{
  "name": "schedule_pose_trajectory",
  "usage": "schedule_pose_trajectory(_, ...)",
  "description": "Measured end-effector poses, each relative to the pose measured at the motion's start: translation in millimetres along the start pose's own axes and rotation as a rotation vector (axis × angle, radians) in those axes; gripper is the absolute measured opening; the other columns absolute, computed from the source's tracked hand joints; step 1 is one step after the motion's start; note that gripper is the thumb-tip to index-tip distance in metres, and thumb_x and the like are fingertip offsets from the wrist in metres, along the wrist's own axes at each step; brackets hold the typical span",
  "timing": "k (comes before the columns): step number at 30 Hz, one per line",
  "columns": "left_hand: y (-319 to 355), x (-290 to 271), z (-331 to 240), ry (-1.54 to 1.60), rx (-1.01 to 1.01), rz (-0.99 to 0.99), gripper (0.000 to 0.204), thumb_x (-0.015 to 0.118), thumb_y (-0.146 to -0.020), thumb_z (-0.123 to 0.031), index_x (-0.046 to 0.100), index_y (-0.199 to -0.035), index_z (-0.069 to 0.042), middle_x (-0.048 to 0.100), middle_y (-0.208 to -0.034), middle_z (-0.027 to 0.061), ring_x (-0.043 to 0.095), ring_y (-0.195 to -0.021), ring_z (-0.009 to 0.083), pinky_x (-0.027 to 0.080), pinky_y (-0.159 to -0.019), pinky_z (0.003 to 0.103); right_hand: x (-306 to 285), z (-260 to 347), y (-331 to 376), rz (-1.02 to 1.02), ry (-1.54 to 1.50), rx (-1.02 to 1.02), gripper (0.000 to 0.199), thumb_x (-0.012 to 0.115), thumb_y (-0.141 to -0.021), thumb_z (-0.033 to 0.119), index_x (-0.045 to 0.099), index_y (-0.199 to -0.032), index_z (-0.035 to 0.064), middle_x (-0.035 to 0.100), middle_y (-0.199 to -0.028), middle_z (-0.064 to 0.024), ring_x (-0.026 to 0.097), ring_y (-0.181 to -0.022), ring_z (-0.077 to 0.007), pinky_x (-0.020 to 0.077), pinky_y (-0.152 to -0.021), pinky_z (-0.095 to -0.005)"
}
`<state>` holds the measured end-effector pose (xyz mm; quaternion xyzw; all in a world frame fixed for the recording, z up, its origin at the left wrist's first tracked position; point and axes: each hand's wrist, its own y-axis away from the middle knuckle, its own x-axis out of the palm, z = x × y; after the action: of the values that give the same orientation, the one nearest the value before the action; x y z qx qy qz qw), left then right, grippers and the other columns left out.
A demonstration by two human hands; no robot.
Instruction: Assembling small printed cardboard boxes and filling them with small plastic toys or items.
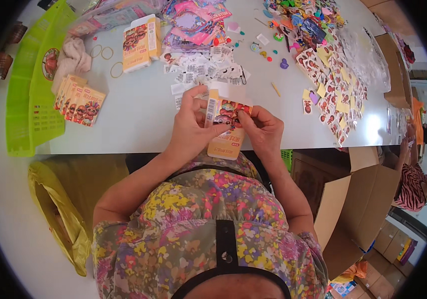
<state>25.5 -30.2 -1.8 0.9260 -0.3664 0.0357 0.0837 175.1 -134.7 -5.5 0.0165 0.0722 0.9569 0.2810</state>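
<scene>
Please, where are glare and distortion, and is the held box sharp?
Head view: glare whitens the table near its right front; head view: the green basket bends along the left rim; head view: the yellow box in the left hand and right hand looks fairly sharp.

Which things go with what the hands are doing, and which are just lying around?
Seem to go with it:
the orange box, held by the left hand and right hand
the matching boxes
maybe the white packets

Probably just lying around:
the pale cloth
the green basket
the yellow bag
</scene>
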Motion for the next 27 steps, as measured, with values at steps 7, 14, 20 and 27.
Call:
schedule_pose_trajectory(7, 11, -1, 0, 0.063, 0.037, 0.075, 0.070, 0.065, -0.084, 0.008, 0.029, -0.142, -0.005, 0.058, -0.115, 0.0131, 0.063, -0.100, 0.0167, 0.053, -0.085, 0.029, 3, -9, 14, 0.027, -0.187, -0.111, 0.038, 0.062, -0.090, -0.003, 0.055, -0.127, -0.0052, 0.067, -0.108, -0.0125, 0.065, -0.095, -0.0156, 0.0548, -0.084, -0.0292)
schedule_pose_trajectory(14, 12, -10, 6, 0.121, 0.006, 0.213, 0.061, 0.061, -0.087, 0.008, 0.034, -0.140, -0.005, 0.054, -0.125, 0.0121, 0.060, -0.105, 0.0152, 0.050, -0.091, 0.029, -2, -20, 4, 0.042, -0.125, -0.145, 0.030, 0.063, -0.091, 0.002, 0.060, -0.120, -0.0047, 0.067, -0.101, -0.0066, 0.063, -0.091, -0.0124, 0.0534, -0.080, -0.0267)
schedule_pose_trajectory(20, 4, -20, 17, -0.119, 0.048, 0.178, 0.042, 0.064, -0.088, 0.001, 0.047, -0.127, -0.003, 0.056, -0.117, 0.0092, 0.060, -0.099, 0.0130, 0.050, -0.087, 0.027, -6, -12, -7, 0.191, 0.020, -0.090, 0.013, 0.063, -0.091, 0.007, 0.068, -0.099, -0.0028, 0.064, -0.091, -0.0056, 0.059, -0.084, -0.0114, 0.0480, -0.072, -0.0243)
schedule_pose_trajectory(27, -6, -10, 9, -0.007, 0.092, 0.016, 0.010, 0.066, -0.087, 0.001, 0.062, -0.096, -0.002, 0.061, -0.096, 0.0023, 0.058, -0.092, 0.0074, 0.049, -0.078, 0.022, -5, -1, -7, 0.113, 0.361, -0.330, 0.011, 0.066, -0.087, 0.005, 0.070, -0.094, -0.0027, 0.069, -0.098, -0.0086, 0.064, -0.089, -0.0140, 0.0506, -0.075, -0.0256)
